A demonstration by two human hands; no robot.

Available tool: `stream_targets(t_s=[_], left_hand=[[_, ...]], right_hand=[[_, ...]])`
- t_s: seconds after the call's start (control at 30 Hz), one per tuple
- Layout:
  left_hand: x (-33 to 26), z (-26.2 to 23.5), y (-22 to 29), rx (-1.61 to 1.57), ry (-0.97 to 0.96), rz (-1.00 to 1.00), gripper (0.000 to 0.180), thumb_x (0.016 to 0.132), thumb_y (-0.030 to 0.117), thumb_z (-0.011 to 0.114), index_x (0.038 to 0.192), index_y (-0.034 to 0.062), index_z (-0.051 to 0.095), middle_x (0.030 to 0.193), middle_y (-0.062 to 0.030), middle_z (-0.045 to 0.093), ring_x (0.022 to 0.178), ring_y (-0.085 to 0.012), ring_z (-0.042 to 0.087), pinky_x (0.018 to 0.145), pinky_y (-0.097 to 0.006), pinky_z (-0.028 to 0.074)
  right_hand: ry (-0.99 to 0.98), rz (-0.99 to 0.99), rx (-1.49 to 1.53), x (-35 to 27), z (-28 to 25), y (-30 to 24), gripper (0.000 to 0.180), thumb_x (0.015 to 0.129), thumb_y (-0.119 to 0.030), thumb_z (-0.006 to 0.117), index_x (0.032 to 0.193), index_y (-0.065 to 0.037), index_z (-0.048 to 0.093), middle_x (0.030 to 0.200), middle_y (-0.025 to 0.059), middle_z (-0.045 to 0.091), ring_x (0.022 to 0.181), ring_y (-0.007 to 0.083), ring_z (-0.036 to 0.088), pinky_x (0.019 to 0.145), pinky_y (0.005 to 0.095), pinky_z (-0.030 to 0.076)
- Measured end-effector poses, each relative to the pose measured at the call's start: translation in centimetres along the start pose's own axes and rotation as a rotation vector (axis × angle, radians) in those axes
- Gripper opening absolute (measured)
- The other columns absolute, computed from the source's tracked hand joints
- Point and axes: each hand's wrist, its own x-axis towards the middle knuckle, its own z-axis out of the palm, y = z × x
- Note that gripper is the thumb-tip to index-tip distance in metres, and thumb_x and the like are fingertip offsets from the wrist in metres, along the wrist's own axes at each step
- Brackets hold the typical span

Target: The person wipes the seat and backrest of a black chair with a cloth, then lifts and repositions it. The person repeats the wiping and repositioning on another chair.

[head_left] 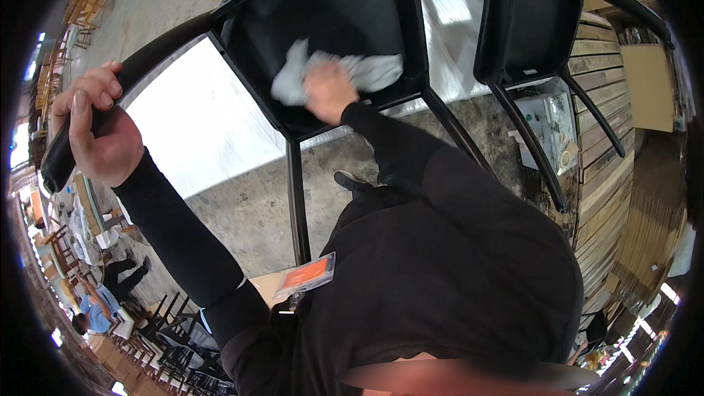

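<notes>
My left hand (pixel 106 128) is closed round the end of a thick black bar of a black chair (pixel 330 7) at the far left. The chair lies tipped, its dark framed seat panel facing me and two of its legs reaching down toward me. My right hand (pixel 331 90), a little blurred, presses a crumpled pale grey cloth (pixel 378 71) against the lower part of that panel. Most of the cloth spreads out on both sides of the fingers. The fingertips are hidden under the hand.
Another black chair (pixel 532 22) lies to the right, beside wooden slats (pixel 605 103) and stacked cardboard (pixel 645 220). White sheeting (pixel 198 117) covers the surface under the chairs. A person (pixel 99 308) sits at the lower left, near many chair frames. An orange badge (pixel 304 275) hangs at my chest.
</notes>
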Motion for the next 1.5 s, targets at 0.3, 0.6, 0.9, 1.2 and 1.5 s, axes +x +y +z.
stream_targets(t_s=[0.3, 0.6, 0.9, 1.2, 1.5], left_hand=[[0.0, 0.4, -0.3, -0.043, 0.009, -0.021, 0.013, 0.092, 0.010, 0.054, 0.081, 0.0045, 0.056, 0.072, -0.0096, 0.054, 0.074, -0.0233, 0.056, 0.089, -0.049, 0.048], [0.1, 0.3, -1.0, 0.013, 0.054, 0.051, 0.014, 0.089, 0.011, 0.054, 0.078, 0.0036, 0.059, 0.068, -0.0094, 0.055, 0.069, -0.0244, 0.058, 0.083, -0.048, 0.051], [-0.2, 0.7, -1.1, -0.021, 0.102, 0.041, 0.011, 0.089, 0.008, 0.055, 0.081, 0.0021, 0.059, 0.068, -0.0101, 0.056, 0.069, -0.0243, 0.058, 0.084, -0.048, 0.051], [-0.7, 2.1, -1.2, -0.015, 0.192, 0.042, 0.009, 0.092, 0.008, 0.057, 0.084, 0.0030, 0.057, 0.073, -0.0077, 0.053, 0.075, -0.0210, 0.054, 0.092, -0.048, 0.046], [-1.0, 2.3, -1.1, 0.020, 0.196, -0.003, 0.009, 0.091, 0.009, 0.058, 0.084, 0.0044, 0.056, 0.075, -0.0073, 0.055, 0.075, -0.0205, 0.056, 0.091, -0.046, 0.047]], right_hand=[[-0.750, -0.143, -0.267, -3.8, -8.3, 7.6, 0.043, 0.076, -0.039, 0.073, 0.110, -0.013, 0.065, 0.107, 0.0062, 0.065, 0.107, 0.0268, 0.060, 0.105, 0.0501, 0.036], [-0.144, 0.289, -0.172, -6.9, -1.1, 2.7, 0.034, 0.080, -0.036, 0.068, 0.097, -0.006, 0.066, 0.096, 0.0147, 0.065, 0.099, 0.0340, 0.059, 0.094, 0.0468, 0.038], [-0.480, -0.382, -0.112, -4.0, -6.3, 6.2, 0.024, 0.077, -0.030, 0.069, 0.093, -0.013, 0.067, 0.092, 0.0071, 0.062, 0.094, 0.0277, 0.062, 0.081, 0.0428, 0.047], [-0.233, -0.302, -0.750, 7.0, -16.0, 13.7, 0.013, 0.079, -0.018, 0.064, 0.078, -0.009, 0.073, 0.102, 0.0117, 0.060, 0.088, 0.0255, 0.064, 0.067, 0.0371, 0.052], [-0.730, -0.004, -0.817, -1.7, -10.3, 11.9, 0.021, 0.086, -0.022, 0.058, 0.085, -0.015, 0.078, 0.099, 0.0099, 0.072, 0.094, 0.0242, 0.066, 0.069, 0.0469, 0.049]])
